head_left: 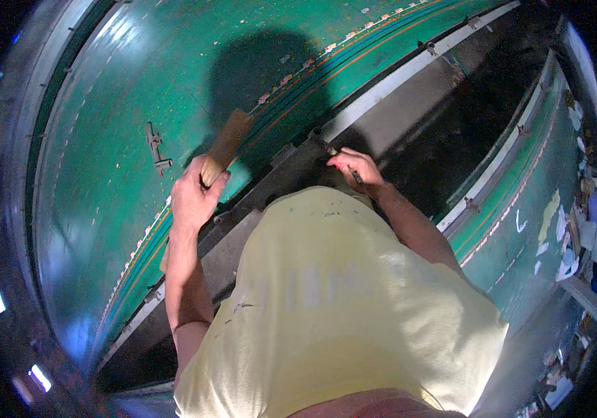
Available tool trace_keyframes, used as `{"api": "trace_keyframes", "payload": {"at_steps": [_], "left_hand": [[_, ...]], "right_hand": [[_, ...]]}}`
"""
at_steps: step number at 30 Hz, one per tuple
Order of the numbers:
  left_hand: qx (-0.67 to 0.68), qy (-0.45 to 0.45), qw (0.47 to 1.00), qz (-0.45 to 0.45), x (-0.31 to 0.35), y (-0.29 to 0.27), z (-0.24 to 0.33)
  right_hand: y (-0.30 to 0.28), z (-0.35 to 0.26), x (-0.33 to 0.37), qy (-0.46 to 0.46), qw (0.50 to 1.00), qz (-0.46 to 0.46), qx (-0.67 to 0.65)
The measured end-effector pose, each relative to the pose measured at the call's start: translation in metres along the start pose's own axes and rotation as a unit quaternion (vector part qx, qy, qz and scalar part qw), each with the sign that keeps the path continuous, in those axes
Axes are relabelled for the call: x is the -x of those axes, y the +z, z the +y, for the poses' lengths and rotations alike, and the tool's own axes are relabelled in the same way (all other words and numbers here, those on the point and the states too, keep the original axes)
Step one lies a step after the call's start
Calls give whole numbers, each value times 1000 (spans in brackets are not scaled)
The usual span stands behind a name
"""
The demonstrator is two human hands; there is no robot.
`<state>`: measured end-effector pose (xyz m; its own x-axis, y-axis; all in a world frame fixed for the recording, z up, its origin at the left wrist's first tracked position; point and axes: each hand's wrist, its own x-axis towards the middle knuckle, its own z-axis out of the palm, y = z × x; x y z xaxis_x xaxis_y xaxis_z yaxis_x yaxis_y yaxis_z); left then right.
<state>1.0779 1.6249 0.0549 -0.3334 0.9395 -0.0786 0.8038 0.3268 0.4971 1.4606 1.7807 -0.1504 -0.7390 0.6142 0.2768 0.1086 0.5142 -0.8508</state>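
left hand [192,195] holding wooden block [229,143] over green table [103,209], right hand [361,168] curled near pale rail [399,82], can't tell whether gripping anything, metal bracket [154,148] lying on table

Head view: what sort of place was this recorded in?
Probably a workshop, perhaps for printing: a long green table edged with a pale rail, a second green surface across a dark gap, and loose scraps at the right.
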Motion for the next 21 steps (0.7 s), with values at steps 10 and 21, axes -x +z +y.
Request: {"api": "trace_keyframes", "payload": {"at_steps": [10,21], "left_hand": [[-27,-26,999,-7,1,7,29],[-11,0,999,31,-3,-1,16]], "right_hand": [[-34,-35,-40,-1,976,137,168],[6,-49,-90,-87,982,88,144]]}}
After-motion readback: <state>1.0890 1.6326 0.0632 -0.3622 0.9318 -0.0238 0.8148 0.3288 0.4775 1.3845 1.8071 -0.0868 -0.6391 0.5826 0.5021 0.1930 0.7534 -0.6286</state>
